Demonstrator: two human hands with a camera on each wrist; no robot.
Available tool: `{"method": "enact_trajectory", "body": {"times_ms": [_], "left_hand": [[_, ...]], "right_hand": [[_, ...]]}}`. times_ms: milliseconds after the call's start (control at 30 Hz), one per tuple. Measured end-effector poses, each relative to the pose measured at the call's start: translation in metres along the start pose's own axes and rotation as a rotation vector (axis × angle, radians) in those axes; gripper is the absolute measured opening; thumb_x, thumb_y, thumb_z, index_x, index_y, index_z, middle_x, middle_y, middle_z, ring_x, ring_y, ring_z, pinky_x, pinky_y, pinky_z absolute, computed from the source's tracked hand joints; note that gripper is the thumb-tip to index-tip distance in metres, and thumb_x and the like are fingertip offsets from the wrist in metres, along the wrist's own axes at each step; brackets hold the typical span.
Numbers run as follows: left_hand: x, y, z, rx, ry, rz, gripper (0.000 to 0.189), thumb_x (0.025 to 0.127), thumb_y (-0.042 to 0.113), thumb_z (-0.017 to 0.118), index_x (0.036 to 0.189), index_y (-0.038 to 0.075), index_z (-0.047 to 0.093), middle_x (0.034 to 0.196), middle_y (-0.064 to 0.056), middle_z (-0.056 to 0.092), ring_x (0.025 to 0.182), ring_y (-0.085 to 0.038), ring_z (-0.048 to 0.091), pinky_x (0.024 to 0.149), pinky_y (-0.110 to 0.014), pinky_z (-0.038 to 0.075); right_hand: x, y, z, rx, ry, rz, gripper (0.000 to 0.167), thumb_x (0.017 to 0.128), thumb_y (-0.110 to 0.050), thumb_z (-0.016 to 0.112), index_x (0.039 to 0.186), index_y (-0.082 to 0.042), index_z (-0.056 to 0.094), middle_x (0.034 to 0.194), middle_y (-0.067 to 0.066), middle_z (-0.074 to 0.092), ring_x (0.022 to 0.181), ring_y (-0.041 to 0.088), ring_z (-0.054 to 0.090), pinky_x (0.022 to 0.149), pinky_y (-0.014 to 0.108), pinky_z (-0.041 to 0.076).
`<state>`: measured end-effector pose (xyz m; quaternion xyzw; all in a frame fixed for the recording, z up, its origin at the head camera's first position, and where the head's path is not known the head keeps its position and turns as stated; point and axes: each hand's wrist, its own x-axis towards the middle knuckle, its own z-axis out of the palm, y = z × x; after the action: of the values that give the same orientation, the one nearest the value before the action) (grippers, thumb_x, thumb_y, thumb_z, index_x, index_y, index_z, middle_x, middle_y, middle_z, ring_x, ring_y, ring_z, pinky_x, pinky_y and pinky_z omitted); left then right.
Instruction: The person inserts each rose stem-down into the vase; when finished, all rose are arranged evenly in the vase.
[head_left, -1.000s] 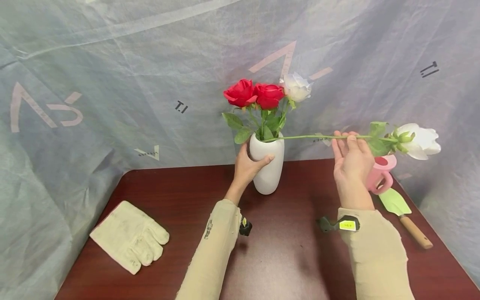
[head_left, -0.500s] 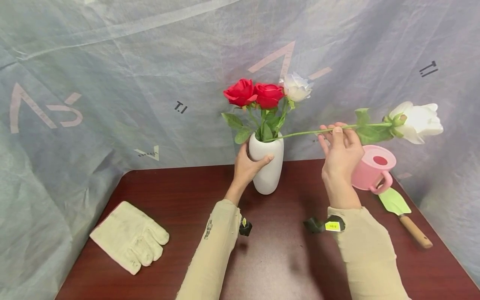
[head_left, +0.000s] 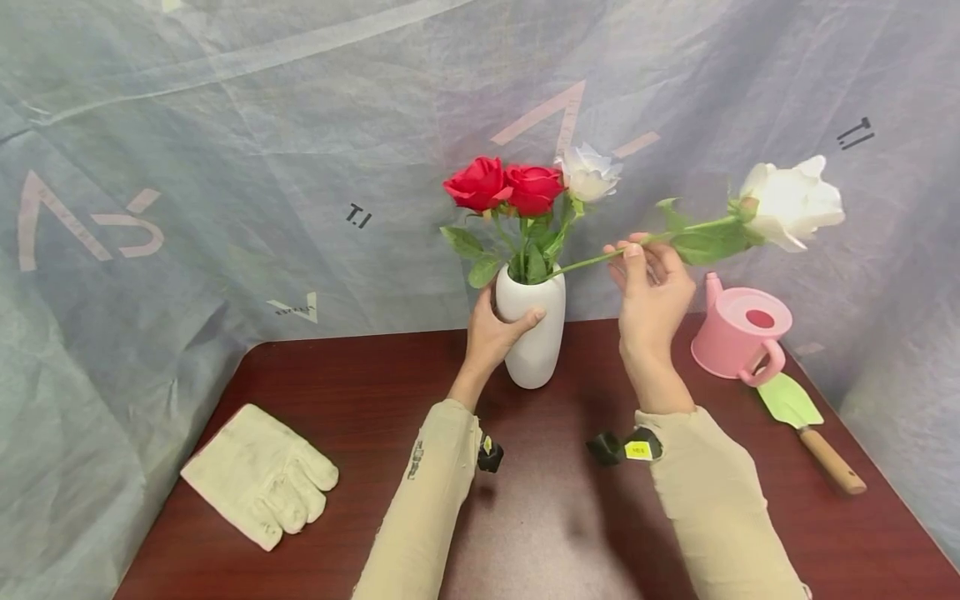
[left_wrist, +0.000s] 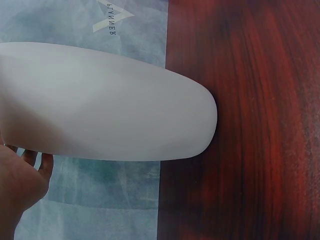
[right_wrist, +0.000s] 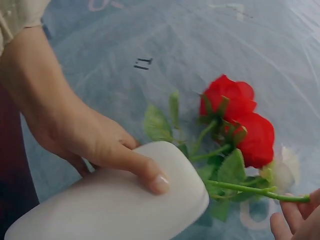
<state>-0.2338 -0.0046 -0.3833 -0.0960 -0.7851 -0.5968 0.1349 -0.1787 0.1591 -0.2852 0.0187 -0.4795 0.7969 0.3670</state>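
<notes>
A white vase [head_left: 534, 350] stands upright toward the back of the table, and my left hand [head_left: 491, 333] grips its upper side, thumb across the front. Two red roses [head_left: 480, 185] and a white rose [head_left: 591, 173] rise from its mouth. To the right, my right hand [head_left: 652, 292] pinches the green stem of another white rose [head_left: 795, 202]. That stem slants down leftward, its lower end inside the vase mouth, as the stem [right_wrist: 250, 189] in the right wrist view also shows. The left wrist view is filled by the vase [left_wrist: 125, 105], with the left fingers [left_wrist: 46, 165] behind it.
A pink watering can [head_left: 738, 333] stands at the back right of the table [head_left: 540, 517]. Beside it lies a trowel [head_left: 831, 458] with a light green blade and wooden handle. A cream work glove [head_left: 262, 475] lies at the left. Grey sheeting hangs behind.
My right hand has moved left and up toward the vase, tilting the white rose from nearly level to bloom-up. The watering can has come into fuller view. My left hand keeps its grip.
</notes>
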Motion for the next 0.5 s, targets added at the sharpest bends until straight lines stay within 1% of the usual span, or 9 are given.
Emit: {"method": "enact_trajectory", "body": {"times_ms": [100,167,300,367,500], "left_hand": [[0.000,0.001,0.001,0.001,-0.004,-0.003,0.090,0.069,0.040,0.080,0.144,0.019,0.035,0.135,0.003,0.047,0.110,-0.011,0.052,0.084,-0.032,0.046],[0.000,0.001,0.001,0.008,-0.005,-0.004,0.090,0.069,0.041,0.080,0.144,0.019,0.035,0.135,0.003,0.047,0.109,-0.011,0.052,0.084,-0.032,0.046],[0.000,0.000,0.001,0.005,-0.014,0.002,0.089,0.070,0.042,0.079,0.143,0.019,0.035,0.134,0.002,0.048,0.108,-0.012,0.052,0.084,-0.033,0.046],[0.000,0.000,0.001,-0.003,-0.015,0.009,0.089,0.070,0.041,0.079,0.143,0.019,0.035,0.134,0.002,0.048,0.108,-0.013,0.052,0.084,-0.034,0.046],[0.000,0.000,0.000,0.001,-0.011,0.023,0.087,0.070,0.040,0.079,0.143,0.019,0.036,0.132,0.001,0.049,0.107,-0.014,0.053,0.084,-0.034,0.046]], "right_hand": [[-0.005,0.004,0.006,-0.038,-0.035,-0.030,0.010,0.086,0.001,0.064,0.093,0.008,0.064,0.084,0.018,0.064,0.078,0.023,0.067,0.075,0.030,0.052],[-0.008,0.008,0.009,-0.083,-0.064,-0.046,0.011,0.086,0.000,0.064,0.093,0.008,0.064,0.084,0.016,0.066,0.077,0.021,0.067,0.074,0.029,0.052],[-0.009,0.014,0.012,-0.155,-0.096,-0.049,0.009,0.087,-0.005,0.065,0.089,0.004,0.065,0.084,0.014,0.067,0.078,0.019,0.067,0.074,0.027,0.052],[-0.007,0.016,0.012,-0.187,-0.105,-0.053,0.010,0.088,-0.007,0.065,0.088,0.003,0.065,0.084,0.014,0.068,0.079,0.019,0.067,0.074,0.027,0.052],[-0.007,0.014,0.015,-0.260,-0.165,-0.052,0.019,0.090,-0.009,0.062,0.091,0.010,0.063,0.085,0.016,0.067,0.082,0.023,0.067,0.079,0.031,0.051]]}}
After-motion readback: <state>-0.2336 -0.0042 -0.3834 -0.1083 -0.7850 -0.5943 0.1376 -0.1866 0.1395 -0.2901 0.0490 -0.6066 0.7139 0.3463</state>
